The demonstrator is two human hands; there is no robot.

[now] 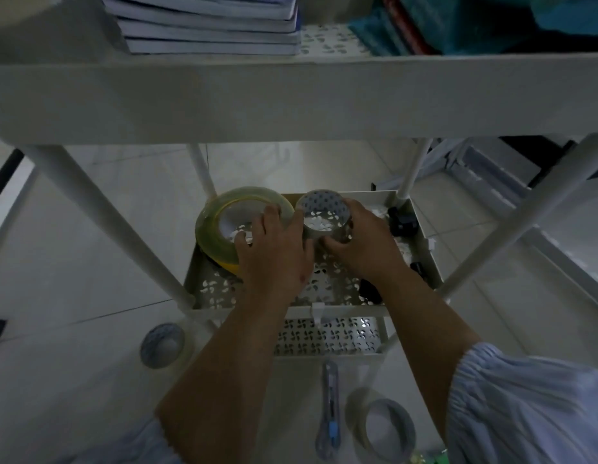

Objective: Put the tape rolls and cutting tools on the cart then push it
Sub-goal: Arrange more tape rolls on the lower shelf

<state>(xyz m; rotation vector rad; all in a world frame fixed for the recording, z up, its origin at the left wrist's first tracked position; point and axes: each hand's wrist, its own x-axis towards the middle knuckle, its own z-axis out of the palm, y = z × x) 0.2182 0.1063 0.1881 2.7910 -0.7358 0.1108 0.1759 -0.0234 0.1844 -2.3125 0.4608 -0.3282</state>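
Nearest you, on the floor, a clear tape roll [384, 430] stands tilted just right of a utility knife [329, 410], which lies lengthwise with a grey body and a blue slider. Further left on the floor, another clear tape roll [162, 344] sits just beside the cart's near-left leg. Both rolls are translucent with pale cores.

Your striped sleeves [525, 406] frame the view as both forearms reach into the cart's middle tray [203, 289], a white perforated shelf with low walls. The lower tray [327, 336] shows beneath it with the same punched pattern.

Your left hand [274, 252] rests with fingers spread over the near rim of a large yellowish tape roll [217, 229], which stands tilted at the tray's far-left corner; the grip is loose and apart, touching the roll rather than clamped on it. This roll is wide, with a glossy yellow-green band and an open centre.

Your right hand [361, 242] is clamped on a smaller clear tape roll [324, 212], thumb at the near side and fingers around the right side, held over the tray's middle with the open core facing you. The tray perforations show through its core.

Small dark objects [403, 221] lie along the tray's right edge; their type cannot be told.

Farthest, the top tray [290, 92] carries stacked books [207, 25] and folded teal cloth [458, 21].
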